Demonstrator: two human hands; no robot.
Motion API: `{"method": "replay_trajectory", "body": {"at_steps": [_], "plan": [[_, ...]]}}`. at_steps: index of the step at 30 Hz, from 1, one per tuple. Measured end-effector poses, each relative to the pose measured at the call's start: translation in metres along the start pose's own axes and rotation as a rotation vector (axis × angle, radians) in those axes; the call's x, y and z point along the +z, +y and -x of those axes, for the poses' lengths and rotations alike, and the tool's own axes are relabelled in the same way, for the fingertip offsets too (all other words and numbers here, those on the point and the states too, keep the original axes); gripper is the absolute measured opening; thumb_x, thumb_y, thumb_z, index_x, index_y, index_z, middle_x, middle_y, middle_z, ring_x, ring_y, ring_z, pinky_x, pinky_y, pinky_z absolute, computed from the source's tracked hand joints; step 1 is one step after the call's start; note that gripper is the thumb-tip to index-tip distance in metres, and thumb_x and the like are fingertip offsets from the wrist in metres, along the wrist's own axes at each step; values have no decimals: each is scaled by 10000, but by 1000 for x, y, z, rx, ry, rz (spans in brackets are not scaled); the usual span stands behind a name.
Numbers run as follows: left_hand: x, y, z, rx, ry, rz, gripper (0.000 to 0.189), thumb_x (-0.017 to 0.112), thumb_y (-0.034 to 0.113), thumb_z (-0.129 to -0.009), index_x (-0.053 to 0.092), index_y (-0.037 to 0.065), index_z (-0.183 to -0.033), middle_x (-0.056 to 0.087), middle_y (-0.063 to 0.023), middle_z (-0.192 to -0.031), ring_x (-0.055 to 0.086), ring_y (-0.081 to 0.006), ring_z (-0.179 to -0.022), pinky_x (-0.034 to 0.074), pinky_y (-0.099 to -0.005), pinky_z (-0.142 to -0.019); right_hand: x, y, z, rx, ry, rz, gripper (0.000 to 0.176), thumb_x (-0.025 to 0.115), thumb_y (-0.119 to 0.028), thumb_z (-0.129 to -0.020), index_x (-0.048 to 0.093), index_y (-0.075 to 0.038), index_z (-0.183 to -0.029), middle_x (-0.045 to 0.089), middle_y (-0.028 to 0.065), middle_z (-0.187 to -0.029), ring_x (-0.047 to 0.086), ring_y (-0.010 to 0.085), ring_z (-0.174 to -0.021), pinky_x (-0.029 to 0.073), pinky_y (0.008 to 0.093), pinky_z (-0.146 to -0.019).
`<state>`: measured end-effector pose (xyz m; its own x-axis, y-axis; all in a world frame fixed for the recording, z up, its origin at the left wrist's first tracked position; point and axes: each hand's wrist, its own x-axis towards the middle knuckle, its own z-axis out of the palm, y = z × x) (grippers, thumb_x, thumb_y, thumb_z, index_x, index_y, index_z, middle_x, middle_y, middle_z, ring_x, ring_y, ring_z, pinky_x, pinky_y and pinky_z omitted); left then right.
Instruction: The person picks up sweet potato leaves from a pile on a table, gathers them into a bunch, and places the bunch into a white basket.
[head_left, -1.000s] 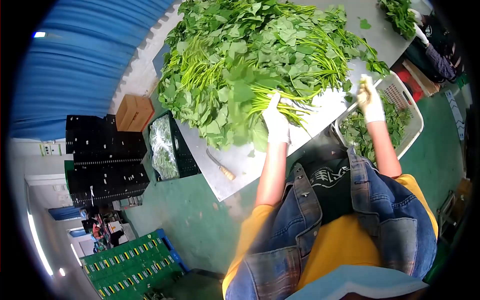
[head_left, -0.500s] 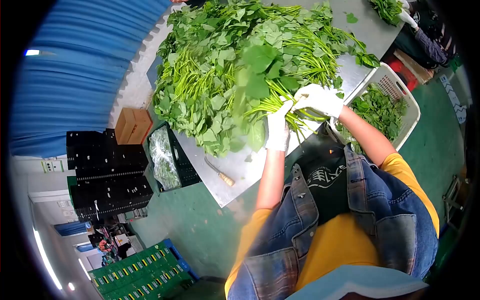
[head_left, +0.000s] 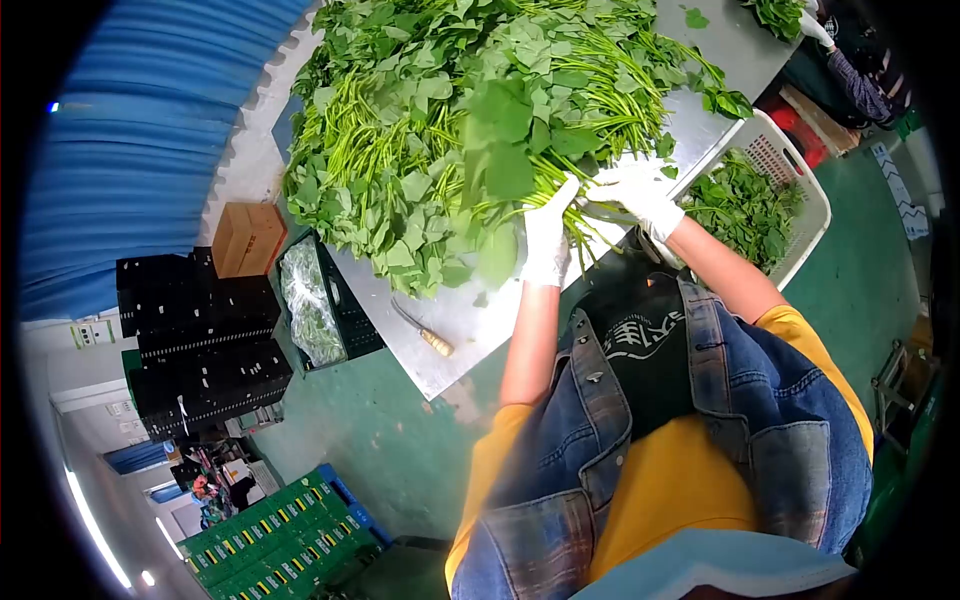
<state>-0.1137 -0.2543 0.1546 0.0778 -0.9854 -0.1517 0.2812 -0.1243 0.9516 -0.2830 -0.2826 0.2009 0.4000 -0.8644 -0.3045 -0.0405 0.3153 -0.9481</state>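
My left hand [head_left: 547, 238], in a white glove, is closed round a bunch of leafy green stems [head_left: 548, 180] held over the metal table's near edge. Just right of it my right hand [head_left: 640, 197], also gloved, has its fingers closed on stems at the cut ends of the same bunch. Leaves of the bunch point up and left, partly blurred. Behind both hands a large heap of leafy greens [head_left: 400, 130] covers much of the metal table [head_left: 440, 375]. A curved knife with a wooden handle [head_left: 436, 342] lies near the table's front corner.
A white basket [head_left: 815, 215] with loose greens stands right of the table. To the left are a dark crate with bagged greens [head_left: 310, 300], a cardboard box [head_left: 248, 240] and black crates [head_left: 205, 370]. A co-worker's gloved hand [head_left: 815, 28] holds greens at top right.
The view has shifted, so the table and knife appear slightly further left and higher. My right hand's fingers have shifted a little on the stems; my left hand still grips the bunch.
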Motion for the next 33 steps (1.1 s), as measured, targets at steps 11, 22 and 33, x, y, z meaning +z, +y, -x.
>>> {"method": "replay_trajectory", "body": {"at_steps": [11, 22, 33], "plan": [[-39, 99, 31, -47, 651, 488, 220, 573, 243, -911, 574, 36, -986, 561, -47, -842, 535, -145, -774, 451, -290, -705, -175, 85, 11, -387, 397, -1127, 723, 567, -507, -847, 402, 25, -1308, 482, 128, -1294, 500, 208, -1127, 418, 355, -979], [-64, 72, 39, 21, 576, 361, 158, 670, 112, -836, 580, 57, -954, 543, -14, -791, 527, -121, -702, 460, -256, -658, -64, 124, -54, -307, -44, 1156, 202, 700, -220, -675, 653, -46, -764, 629, 147, -726, 602, 285, -657, 485, 358, -646], [-60, 49, 46, -100, 565, 451, 211, 654, 68, -830, 580, -6, -1013, 641, -103, -866, 604, -163, -720, 494, -266, -650, 12, 54, -6, 117, -178, 208, 229, 572, -249, -884, 617, -26, -908, 549, -14, -749, 491, 121, -683, 426, 280, -635]]}}
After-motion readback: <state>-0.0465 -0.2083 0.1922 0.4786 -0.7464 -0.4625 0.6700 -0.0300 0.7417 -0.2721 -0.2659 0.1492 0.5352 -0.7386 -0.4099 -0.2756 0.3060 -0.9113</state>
